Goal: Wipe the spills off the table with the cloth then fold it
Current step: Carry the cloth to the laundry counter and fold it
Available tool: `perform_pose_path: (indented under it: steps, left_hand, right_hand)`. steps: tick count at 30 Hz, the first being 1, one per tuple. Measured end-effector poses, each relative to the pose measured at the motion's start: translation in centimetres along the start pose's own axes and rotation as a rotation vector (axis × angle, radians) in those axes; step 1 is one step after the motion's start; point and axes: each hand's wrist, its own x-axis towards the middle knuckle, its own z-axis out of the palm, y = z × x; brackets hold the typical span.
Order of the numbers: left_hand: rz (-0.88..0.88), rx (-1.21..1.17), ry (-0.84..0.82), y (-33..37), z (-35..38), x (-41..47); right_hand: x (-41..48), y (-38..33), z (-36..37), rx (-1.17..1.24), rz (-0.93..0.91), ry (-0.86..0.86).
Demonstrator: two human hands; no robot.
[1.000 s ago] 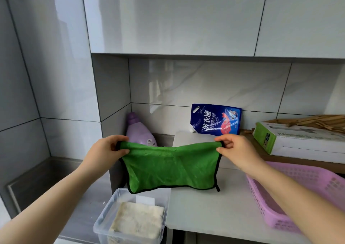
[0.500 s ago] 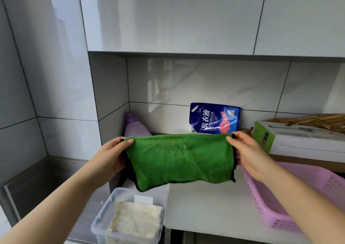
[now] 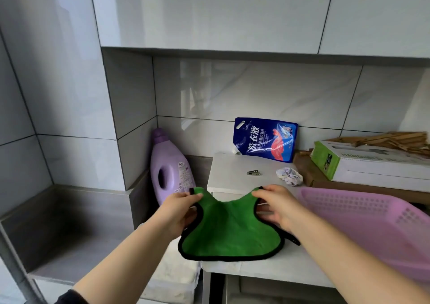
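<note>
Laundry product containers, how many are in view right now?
2. A purple bottle stands in the corner left of the table; a blue pouch leans on the back wall. Others could be hidden behind the pink basket.

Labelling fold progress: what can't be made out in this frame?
Head view only:
White table under the green black-trimmed cloth: covered, leftover spills unknown.
Pink perforated plastic basket: cut by the right edge.
Clear plastic box: partly behind the left forearm.
Small grey metal clip: too small to identify.
</note>
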Motion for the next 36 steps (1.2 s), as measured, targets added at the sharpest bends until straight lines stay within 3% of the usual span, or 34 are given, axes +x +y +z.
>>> perform_pose_path:
  steps: [7,12,16,17,21,22,25,27,29,33,36]
  left_hand:
    - [0.06,0.114,-0.075,-1.6,3.6,-1.1]
    - [0.102,0.16,-0.111,-2.1,3.6,-1.2]
    - [0.126,0.161,-0.06,-2.3,3.1,-1.1]
    - [0.127,0.171,-0.065,-2.3,2.9,-1.0]
    - [0.158,0.234,-0.181,-1.8,1.9,-0.6]
    - [0.166,0.236,-0.226,-1.5,1.7,-0.6]
    - [0.18,0.191,-0.342,-0.5,1.1,-0.7]
    - [0.183,0.143,-0.351,0.1,0.8,-0.6]
    - [0.198,0.124,-0.321,0.8,0.6,-0.4]
    - [0.297,0.073,-0.284,2.4,0.5,0.0]
    - [0.366,0.005,-0.303,2.9,1.2,1.0]
  right_hand:
    - [-3.1,1.7,4.9,0.137,-0.062,-0.109]
    - [-3.9,2.9,5.6,0.047,-0.159,-0.21]
    - [-3.9,3.8,5.1,-0.044,-0.177,-0.391]
    - [-3.7,3.7,4.7,-0.029,-0.186,-0.369]
    - [-0.4,3.4,2.7,0.005,-0.218,0.033]
    - [0.2,3.4,2.4,0.04,-0.168,0.009]
    - [1.2,3.6,2.0,0.266,0.065,-0.326]
    - [0.9,3.0,1.4,0.275,0.091,-0.502]
    - [0.7,2.2,0.6,0.235,0.023,-0.531]
    - [0.3,-0.8,-0.5,0.023,-0.343,-0.254]
    - [-0.1,-2.5,-1.1,-0.062,-0.585,-0.171]
